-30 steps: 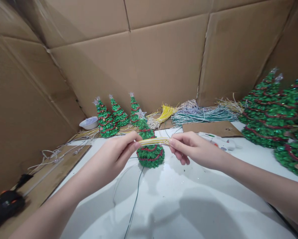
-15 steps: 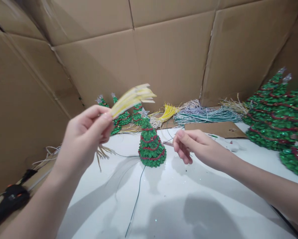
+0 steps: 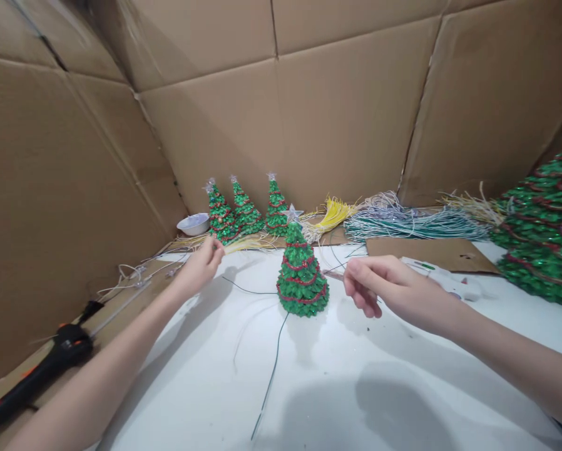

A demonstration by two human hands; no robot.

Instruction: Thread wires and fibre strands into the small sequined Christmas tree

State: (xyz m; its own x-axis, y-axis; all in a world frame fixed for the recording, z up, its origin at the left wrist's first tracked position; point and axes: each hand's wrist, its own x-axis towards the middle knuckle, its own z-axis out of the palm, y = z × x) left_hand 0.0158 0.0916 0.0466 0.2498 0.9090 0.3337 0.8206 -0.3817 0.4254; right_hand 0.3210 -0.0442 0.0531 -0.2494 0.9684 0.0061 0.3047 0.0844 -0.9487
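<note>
In front of me a small green Christmas tree (image 3: 303, 275) stands upright on the white table, with red garland and a clear star (image 3: 293, 214) on top. Thin dark green wires (image 3: 272, 369) stick out from its base. My right hand (image 3: 379, 285) is closed in a pinch at the tree's right, on a thin dark wire (image 3: 336, 268). My left hand (image 3: 201, 266) reaches to the back left, fingers curled together at the near end of a yellow-and-white bundle of strands (image 3: 250, 243). Its fingertips are small and partly hidden.
Several small trees (image 3: 247, 213) and a white bowl (image 3: 193, 224) stand at the back left. Yellow strands (image 3: 335, 214) and green wires (image 3: 417, 225) lie behind a cardboard piece (image 3: 431, 252). A glue gun (image 3: 69, 344) lies left; larger trees (image 3: 548, 232) stand right.
My left hand has carried the yellow-and-white bundle away from me and down, to the strands at the back. My right hand keeps its place beside the tree. The view has shifted left.
</note>
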